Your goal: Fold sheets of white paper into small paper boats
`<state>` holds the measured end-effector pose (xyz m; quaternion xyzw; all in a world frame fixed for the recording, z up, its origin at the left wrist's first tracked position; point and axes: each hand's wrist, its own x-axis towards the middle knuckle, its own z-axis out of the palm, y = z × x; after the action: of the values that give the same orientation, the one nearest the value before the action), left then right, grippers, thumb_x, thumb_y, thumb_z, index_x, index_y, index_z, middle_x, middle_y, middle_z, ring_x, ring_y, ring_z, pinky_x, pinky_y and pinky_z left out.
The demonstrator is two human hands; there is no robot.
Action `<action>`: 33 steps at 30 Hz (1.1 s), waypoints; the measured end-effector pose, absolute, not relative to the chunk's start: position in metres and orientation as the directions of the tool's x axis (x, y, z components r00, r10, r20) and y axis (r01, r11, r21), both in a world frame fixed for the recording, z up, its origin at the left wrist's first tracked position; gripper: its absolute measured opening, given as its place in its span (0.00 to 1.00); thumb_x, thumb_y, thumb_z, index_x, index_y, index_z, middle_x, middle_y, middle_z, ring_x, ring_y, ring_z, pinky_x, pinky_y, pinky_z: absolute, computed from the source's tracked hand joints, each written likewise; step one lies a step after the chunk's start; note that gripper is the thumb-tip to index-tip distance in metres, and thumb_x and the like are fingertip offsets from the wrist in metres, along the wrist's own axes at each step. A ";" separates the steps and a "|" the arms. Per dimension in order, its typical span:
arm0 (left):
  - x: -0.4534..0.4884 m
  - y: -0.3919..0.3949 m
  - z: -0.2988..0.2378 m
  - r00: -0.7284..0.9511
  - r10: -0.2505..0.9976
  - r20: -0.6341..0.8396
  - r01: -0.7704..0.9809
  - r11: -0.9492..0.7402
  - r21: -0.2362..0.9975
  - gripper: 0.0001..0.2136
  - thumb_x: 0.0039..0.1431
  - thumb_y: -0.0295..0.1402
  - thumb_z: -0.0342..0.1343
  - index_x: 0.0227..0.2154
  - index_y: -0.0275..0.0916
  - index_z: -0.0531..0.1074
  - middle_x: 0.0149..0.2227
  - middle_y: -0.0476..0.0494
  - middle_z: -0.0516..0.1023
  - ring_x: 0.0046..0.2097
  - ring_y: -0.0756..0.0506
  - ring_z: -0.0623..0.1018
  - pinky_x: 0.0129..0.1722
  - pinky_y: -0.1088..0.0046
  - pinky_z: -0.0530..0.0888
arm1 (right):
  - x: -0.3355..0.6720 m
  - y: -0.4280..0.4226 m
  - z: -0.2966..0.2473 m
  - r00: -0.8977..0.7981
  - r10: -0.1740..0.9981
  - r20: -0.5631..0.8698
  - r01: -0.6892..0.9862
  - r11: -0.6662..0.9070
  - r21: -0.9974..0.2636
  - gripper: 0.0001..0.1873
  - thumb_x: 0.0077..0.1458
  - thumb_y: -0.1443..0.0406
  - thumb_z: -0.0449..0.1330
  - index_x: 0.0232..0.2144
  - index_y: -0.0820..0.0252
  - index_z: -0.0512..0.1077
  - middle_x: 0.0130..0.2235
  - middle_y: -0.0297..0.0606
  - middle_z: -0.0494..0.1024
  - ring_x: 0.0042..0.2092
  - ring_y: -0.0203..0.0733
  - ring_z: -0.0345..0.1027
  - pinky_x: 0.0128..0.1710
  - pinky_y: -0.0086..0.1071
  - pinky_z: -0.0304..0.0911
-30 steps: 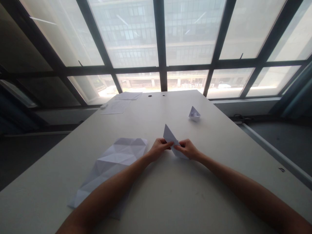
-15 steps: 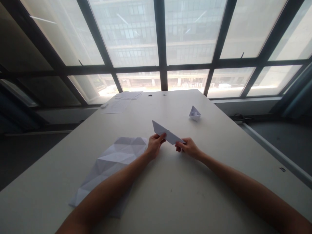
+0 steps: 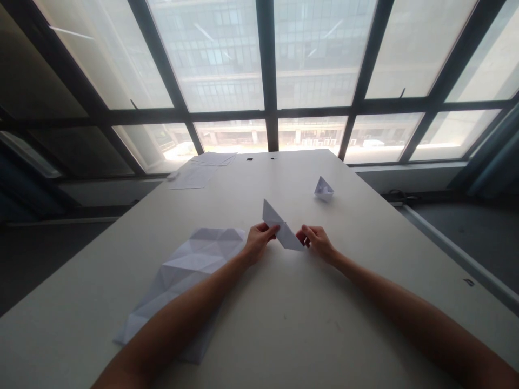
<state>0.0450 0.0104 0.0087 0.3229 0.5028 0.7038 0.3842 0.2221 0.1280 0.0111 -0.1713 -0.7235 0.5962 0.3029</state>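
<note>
Folded white paper triangle (image 3: 281,229), tip pointing upper left, sits mid-frame above the table (image 3: 259,319). My left grip (image 3: 259,243) is clamped on its left edge; my right grip (image 3: 317,241) is by the lower corner, contact unclear. Creased paper sheet (image 3: 190,265) lower left, partly under my forearm; paper boat (image 3: 323,189) right.

1 camera worn on the person's head looks forward and down along the table (image 3: 284,335), from just above its near side. The left hand (image 3: 259,243) and right hand (image 3: 318,241) sit close by at centre, while the windows (image 3: 214,59) fill the far top.
</note>
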 end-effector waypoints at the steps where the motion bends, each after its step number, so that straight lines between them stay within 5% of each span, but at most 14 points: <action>1: 0.047 0.009 0.010 -0.449 0.889 0.088 -0.171 -0.183 0.968 0.19 0.49 0.40 0.69 0.39 0.31 0.78 0.37 0.37 0.81 0.36 0.46 0.78 0.37 0.70 0.73 | 0.223 0.127 0.012 -0.777 0.583 0.238 -0.105 0.253 -0.962 0.25 0.57 0.48 0.55 0.21 0.62 0.74 0.20 0.35 0.72 0.23 0.35 0.62 0.23 0.29 0.56; 6: 0.053 0.006 0.014 -0.293 0.948 0.123 -0.026 -0.137 0.990 0.26 0.53 0.40 0.67 0.52 0.34 0.71 0.35 0.42 0.80 0.34 0.46 0.78 0.34 0.72 0.73 | 0.224 0.122 0.012 -0.848 0.479 0.228 -0.075 0.318 -0.945 0.17 0.54 0.58 0.60 0.19 0.62 0.71 0.20 0.33 0.71 0.23 0.34 0.61 0.23 0.27 0.53; 13: 0.055 0.009 0.008 -0.417 0.904 0.099 -0.016 -0.116 0.993 0.38 0.55 0.42 0.65 0.64 0.41 0.53 0.51 0.35 0.71 0.39 0.46 0.79 0.39 0.64 0.79 | 0.221 0.124 0.004 -0.701 0.606 0.377 -0.010 0.520 -0.854 0.14 0.54 0.61 0.59 0.20 0.62 0.71 0.21 0.32 0.70 0.24 0.34 0.59 0.25 0.28 0.53; 21: 0.057 0.005 0.019 -0.360 0.930 0.071 -0.022 -0.085 0.996 0.31 0.56 0.47 0.62 0.58 0.36 0.65 0.47 0.36 0.72 0.41 0.43 0.78 0.41 0.64 0.78 | 0.221 0.123 0.005 -0.668 0.634 0.390 0.054 0.564 -0.824 0.13 0.52 0.63 0.58 0.17 0.61 0.68 0.19 0.31 0.67 0.23 0.33 0.56 0.24 0.28 0.51; 28: 0.060 0.003 0.024 -0.298 0.947 0.116 0.102 -0.089 0.991 0.18 0.54 0.38 0.62 0.45 0.34 0.76 0.39 0.41 0.77 0.38 0.43 0.77 0.37 0.70 0.74 | 0.220 0.123 0.005 -0.649 0.650 0.395 0.080 0.574 -0.815 0.13 0.50 0.65 0.57 0.16 0.60 0.65 0.18 0.30 0.66 0.23 0.33 0.56 0.24 0.28 0.51; 33: 0.056 0.006 0.017 -0.323 0.938 0.126 0.227 -0.052 0.972 0.12 0.55 0.39 0.59 0.31 0.32 0.77 0.28 0.46 0.76 0.31 0.46 0.74 0.31 0.74 0.68 | 0.219 0.124 0.003 -0.669 0.659 0.344 -0.015 0.451 -0.893 0.07 0.50 0.64 0.58 0.34 0.59 0.69 0.24 0.30 0.72 0.25 0.35 0.64 0.26 0.28 0.57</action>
<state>0.0557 0.0057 0.0169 0.4809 0.6056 0.5429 0.3274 0.2193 0.1244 0.0034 -0.2072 -0.7764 0.4814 0.3501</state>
